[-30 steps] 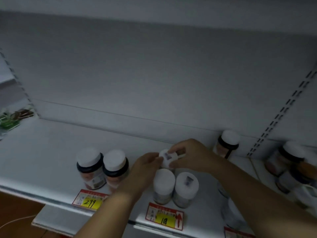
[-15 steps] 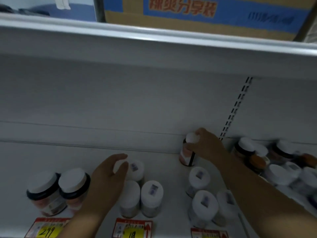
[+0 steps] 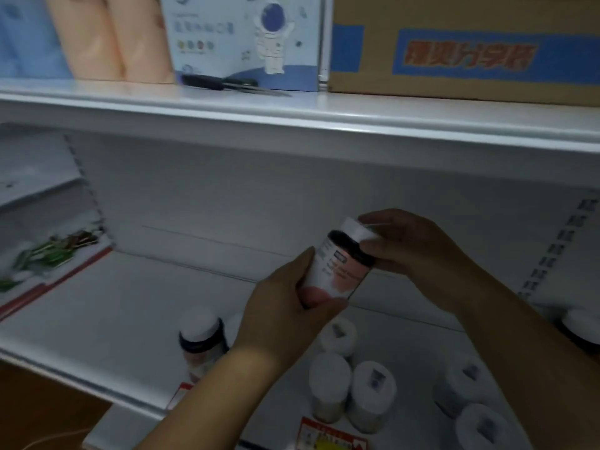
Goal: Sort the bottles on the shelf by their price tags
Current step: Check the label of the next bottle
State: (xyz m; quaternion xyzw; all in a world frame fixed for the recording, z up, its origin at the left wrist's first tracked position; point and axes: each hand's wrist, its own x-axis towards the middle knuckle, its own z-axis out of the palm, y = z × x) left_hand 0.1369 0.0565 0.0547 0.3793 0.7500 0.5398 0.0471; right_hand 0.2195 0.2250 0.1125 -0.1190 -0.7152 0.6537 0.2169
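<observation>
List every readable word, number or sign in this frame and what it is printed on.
Nothing reads with certainty.
Cardboard box: large red characters on a blue band, too blurred to quote.
Astronaut box: pale lines of print, unreadable.
Held bottle: label text and a small blue logo, too blurred.
Price tag at the shelf edge: red with a yellow patch, cut off, digits unreadable.
Lid stickers on the white-capped bottles: too small.

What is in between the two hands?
A dark bottle with a white cap and pinkish label, held tilted above the shelf. The left hand grips its bottom end and the right hand holds its cap, seen in the head view.
</observation>
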